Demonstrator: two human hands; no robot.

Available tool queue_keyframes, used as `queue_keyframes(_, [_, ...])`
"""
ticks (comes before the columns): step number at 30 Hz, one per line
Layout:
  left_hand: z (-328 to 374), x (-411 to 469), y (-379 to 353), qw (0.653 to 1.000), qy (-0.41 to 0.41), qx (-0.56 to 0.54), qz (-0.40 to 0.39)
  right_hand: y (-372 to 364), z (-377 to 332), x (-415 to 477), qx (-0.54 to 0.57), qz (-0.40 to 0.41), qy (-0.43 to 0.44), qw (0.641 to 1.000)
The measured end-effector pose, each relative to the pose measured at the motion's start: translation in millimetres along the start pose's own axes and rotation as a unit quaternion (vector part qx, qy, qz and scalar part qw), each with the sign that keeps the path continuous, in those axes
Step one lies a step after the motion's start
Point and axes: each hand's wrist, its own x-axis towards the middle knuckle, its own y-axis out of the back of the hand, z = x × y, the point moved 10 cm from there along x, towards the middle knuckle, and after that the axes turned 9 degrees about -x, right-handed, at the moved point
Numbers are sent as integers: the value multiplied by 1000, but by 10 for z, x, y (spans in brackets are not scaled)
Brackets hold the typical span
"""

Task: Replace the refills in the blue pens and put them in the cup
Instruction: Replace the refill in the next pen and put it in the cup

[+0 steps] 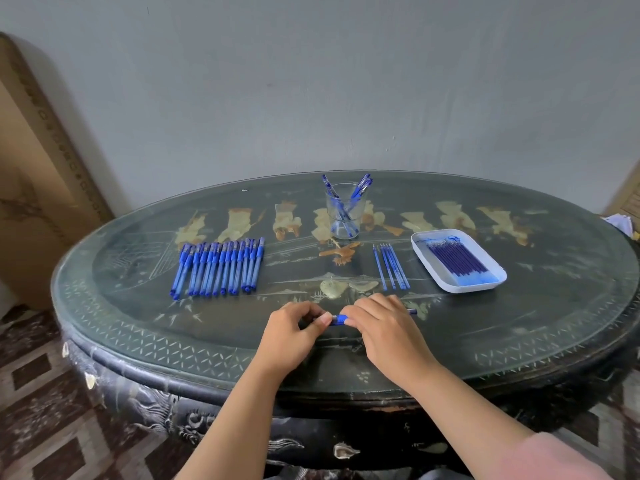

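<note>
Gripping one blue pen (pixel 339 319), left hand (pixel 294 329) and right hand (pixel 384 327) sit near the table rim (pixel 207 375), bare tabletop either side.

soft, flat, rather dim daylight. shadows are faint, just a dark smudge under the left hand (pixel 293 330) and right hand (pixel 382 325). the glassy bench (pixel 145 327) carries a pale sheen toward 12 o'clock. the pen (pixel 338 319) they grip looks slightly smeared. wide-angle bending curves the bench rim; the floor (pixel 41 410) at 7 o'clock is soft.
</note>
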Motion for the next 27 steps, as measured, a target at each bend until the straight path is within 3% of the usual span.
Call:
queue_keyframes(14, [68, -20, -2, 999, -25, 21, 12, 67, -24, 8, -13, 14, 7, 1000])
queue_keyframes(22, [118, -33, 99, 995, -80, 27, 57, -79, 38, 1, -9, -29, -23, 999])
queue_keyframes(27, [74, -12, 27, 997, -50, 38, 39, -35, 16, 10, -17, -16, -15, 1000])
